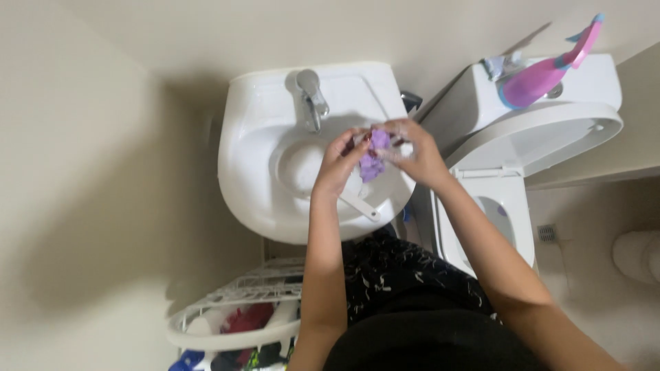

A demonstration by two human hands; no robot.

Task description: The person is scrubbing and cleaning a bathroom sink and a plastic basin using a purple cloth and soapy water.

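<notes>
1. Two hands work together over the white sink: the left hand and the right hand both pinch a small purple, crumpled thing, held between the fingertips just above the basin.
2. Both hands are closed on this purple thing; neither is released or resting on the sink rim.
3. As far as I can judge, the work is somewhere in the middle: the purple thing is already in the hands and lifted over the basin, but it is not yet laid down or put aside.
4. No running water is visible from the tap, which stands beyond the left hand, so I cannot say if rinsing has begun.
5. A white, stick-like item lies on the sink rim just below the left hand (it looks untouched).
6. Hard to make out: what the purple thing is exactly, since the fingers cover part of it and the picture is soft there. Something pale or clear seems to be around it near the right hand, but I cannot tell.
7. To the right of the right hand stands a toilet with a pink and blue object on its tank; its form is not clear.
8. A wire basket below the left arm is cut off by the edge, and its contents are mixed and unclear.
</notes>
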